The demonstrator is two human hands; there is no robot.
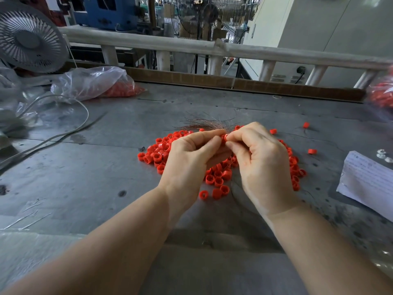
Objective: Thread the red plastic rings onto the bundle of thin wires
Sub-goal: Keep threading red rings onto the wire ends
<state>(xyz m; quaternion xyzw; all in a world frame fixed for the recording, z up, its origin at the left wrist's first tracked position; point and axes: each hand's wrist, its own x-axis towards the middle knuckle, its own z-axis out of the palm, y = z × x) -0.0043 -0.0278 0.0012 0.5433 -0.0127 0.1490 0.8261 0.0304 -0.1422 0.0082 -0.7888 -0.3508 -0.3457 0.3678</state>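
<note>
Grey and scuffed, the metal worktop runs from the near edge, where both bare forearms come in, out to a brown raised strip along its far edge. Nearest the person, a few loose rings lie on their own in front of the main heap of red rings, which spreads across the middle of the worktop under and around both hands. Above that heap the left hand and right hand meet fingertip to fingertip, both pinching one held ring between thumb and forefinger; which hand also grips the wire I cannot tell. Just beyond the fingers the bundle of thin wires fans out to the left, its fine strands splaying apart at the free ends. I would judge the rings light, hard and a little slippery, best taken by the outer wall so the hole is kept open, while the wires look springy and easily bent, so they want pinching close behind the tips to keep the strands together as they enter. Towards the right edge lies a sheet of paper, with stray rings near it. At the far left corner sit a plastic bag holding more red pieces, a white cable, and a fan.
</note>
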